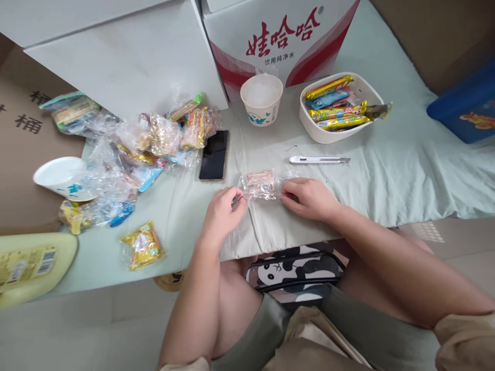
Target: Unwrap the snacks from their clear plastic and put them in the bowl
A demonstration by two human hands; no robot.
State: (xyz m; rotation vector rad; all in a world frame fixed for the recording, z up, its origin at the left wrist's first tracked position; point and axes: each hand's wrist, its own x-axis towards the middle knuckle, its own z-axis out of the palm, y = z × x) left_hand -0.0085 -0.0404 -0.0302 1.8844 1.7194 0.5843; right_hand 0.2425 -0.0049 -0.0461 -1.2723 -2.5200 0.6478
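Observation:
Between my hands, near the front edge of the table, lies a small pinkish snack in a clear plastic wrapper (pixel 261 184). My left hand (pixel 225 208) has its thumb and fingers closed on the wrapper's left end. At the wrapper's right end, the curled fingers of my right hand (pixel 307 198) grip the clear film. Just beyond my right hand rests a white utility knife (pixel 319 160) with its blade out to the right. A dark phone (pixel 214 155) lies flat beyond my left hand.
A white tub (pixel 320 129) of yellow snack packets stands back right, beside an upright paper cup (pixel 262 100). Wrapped snacks (pixel 166 134) pile up at left near a tipped paper cup (pixel 62 175). One yellow packet (pixel 143 246) lies front left. Boxes (pixel 278 41) border the back.

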